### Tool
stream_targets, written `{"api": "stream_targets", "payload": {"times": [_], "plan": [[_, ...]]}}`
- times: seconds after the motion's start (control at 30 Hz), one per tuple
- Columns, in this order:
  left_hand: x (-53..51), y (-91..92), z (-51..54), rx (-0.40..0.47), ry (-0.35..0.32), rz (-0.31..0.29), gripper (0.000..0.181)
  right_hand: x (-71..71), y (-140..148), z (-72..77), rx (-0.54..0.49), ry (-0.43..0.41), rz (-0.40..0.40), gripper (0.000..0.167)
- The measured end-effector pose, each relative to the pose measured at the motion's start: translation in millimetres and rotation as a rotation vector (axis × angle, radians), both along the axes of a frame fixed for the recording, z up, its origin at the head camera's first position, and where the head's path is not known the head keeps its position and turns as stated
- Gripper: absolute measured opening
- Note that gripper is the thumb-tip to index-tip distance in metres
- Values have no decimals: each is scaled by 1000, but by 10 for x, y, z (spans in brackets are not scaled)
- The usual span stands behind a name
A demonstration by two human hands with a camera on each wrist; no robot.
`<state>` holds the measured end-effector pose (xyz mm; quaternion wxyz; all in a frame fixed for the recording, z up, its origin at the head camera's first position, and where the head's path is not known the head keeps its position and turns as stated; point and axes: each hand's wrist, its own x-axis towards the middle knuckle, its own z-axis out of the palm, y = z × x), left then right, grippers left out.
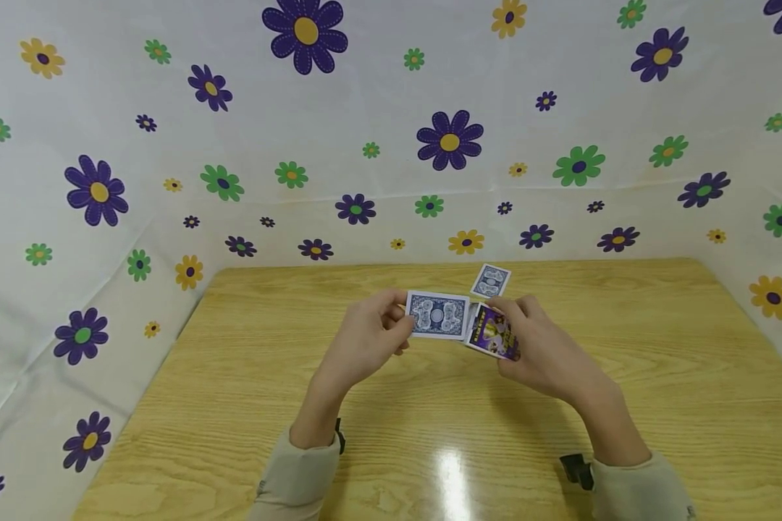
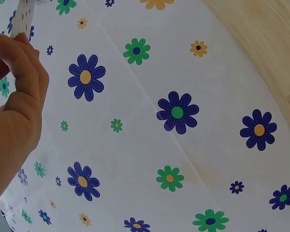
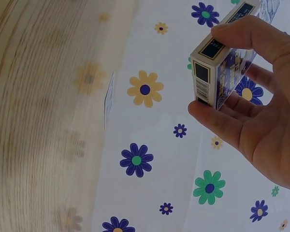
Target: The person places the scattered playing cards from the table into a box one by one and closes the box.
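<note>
My left hand (image 1: 368, 336) pinches a playing card (image 1: 438, 315) by its left end, its blue patterned back up. Whether more cards lie beneath it I cannot tell. At the top left corner of the left wrist view, the same card (image 2: 22, 18) appears nearly edge-on above the fingertips of the left hand (image 2: 17, 101). A purple card box (image 1: 493, 333) is gripped along its sides by my right hand (image 1: 547, 351). The box's left end is at the card's right end. Black panels and a barcode show on the box (image 3: 210, 72) in the right wrist view.
Another blue-backed playing card (image 1: 492, 281) lies on the wooden table (image 1: 267, 405), beyond the card box. A white cloth (image 1: 378, 94) with purple, green and yellow flowers hangs behind the table and along both its sides.
</note>
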<state>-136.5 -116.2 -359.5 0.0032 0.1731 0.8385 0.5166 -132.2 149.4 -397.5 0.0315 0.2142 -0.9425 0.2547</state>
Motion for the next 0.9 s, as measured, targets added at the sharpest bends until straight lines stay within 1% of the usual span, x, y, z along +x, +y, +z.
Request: {"api": "stream_targets", "payload": {"times": [0.13,0.23,0.33,0.5,0.6,0.73,0.9], "plan": [[10,1,4,-17,26,-4,21,11,-12,-7,-3,-10,12,84],[19,-2,11,-22,34,-9,20,16,-19,-15,8,13,16,84],[20,-5,11,-25,28,-5,20,18,-32,-13,13,33,23,83],[32,-15,15,-25,13,8,20,26,-64,-17,-14,32,33,81],[41,-23,15,-28,11,10,20,24,-73,-27,-26,53,40,79],[44,-27,16,-33,9,9,19,17,-80,-37,-26,91,52,80],[46,-30,26,-39,3,17,22,15,-87,-46,-8,104,54,81]]}}
